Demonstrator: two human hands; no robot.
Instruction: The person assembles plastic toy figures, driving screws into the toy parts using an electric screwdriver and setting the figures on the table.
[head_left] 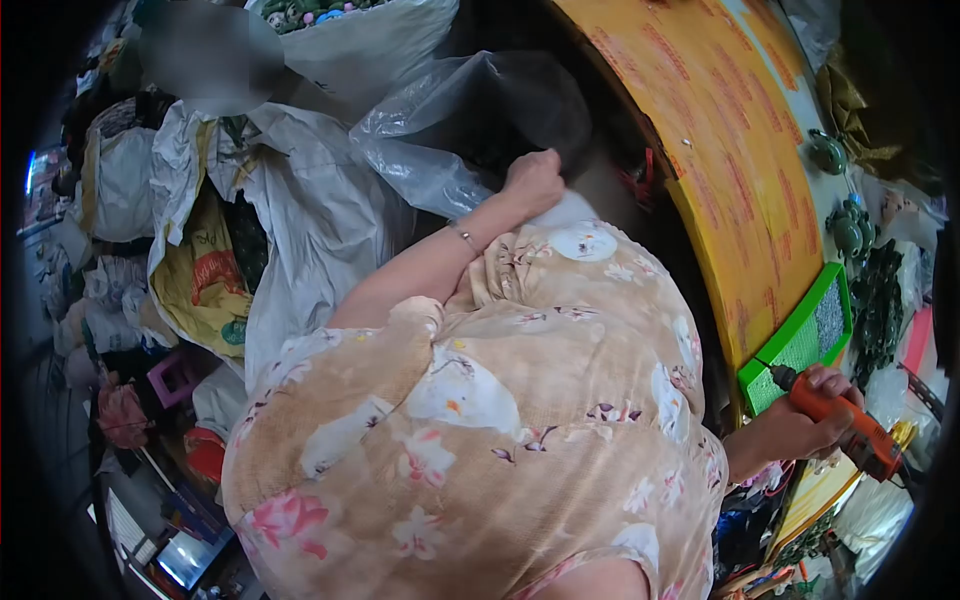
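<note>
My left hand (535, 185), with a bracelet at the wrist, reaches over the lap of a floral garment (540, 330). Its fingers are curled closed beside the rim of a clear plastic bag (425, 125); what they hold is hidden. A whitish, blurred patch shows just below those fingers. Over at the right, my right hand (825, 410) is wrapped around an orange handheld tool (868, 440). The tool's dark tip points at a green-framed tray (765, 385), near its lower corner.
A long yellow board with red print (720, 180) curves down the right side. Green round objects (850, 230) lie beyond it. Large white sacks (310, 230) stand at the left, and another sack (370, 40) holds small green items. Cluttered bags and a pink box (175, 380) fill the far left.
</note>
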